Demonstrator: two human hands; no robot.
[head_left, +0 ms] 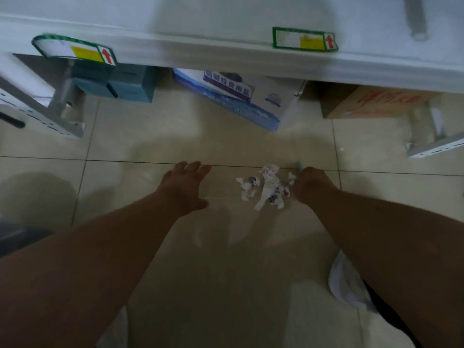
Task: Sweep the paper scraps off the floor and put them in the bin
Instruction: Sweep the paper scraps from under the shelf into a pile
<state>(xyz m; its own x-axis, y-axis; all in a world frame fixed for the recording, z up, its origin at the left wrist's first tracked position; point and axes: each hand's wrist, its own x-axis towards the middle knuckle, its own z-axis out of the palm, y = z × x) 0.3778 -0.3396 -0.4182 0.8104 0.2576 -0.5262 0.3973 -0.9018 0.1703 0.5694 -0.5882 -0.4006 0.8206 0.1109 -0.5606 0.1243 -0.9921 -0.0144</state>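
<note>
A small heap of torn white paper scraps (266, 188) with printed bits lies on the beige tiled floor. My right hand (311, 184) is low at the heap's right edge, fingers curled around something; a short pale blue tip (300, 165) pokes out above the knuckles. What that thing is stays hidden by the hand. My left hand (187, 185) hovers over the floor to the left of the scraps, fingers spread, holding nothing. No bin or dustpan shows clearly.
A white table edge (226, 51) with green-bordered labels runs across the top. Under it stand a teal box (125, 86), a blue-and-white carton (238, 96) and a brown cardboard box (371, 102). Metal table legs (60, 96) flank left and right. A dark object (17, 237) sits at far left.
</note>
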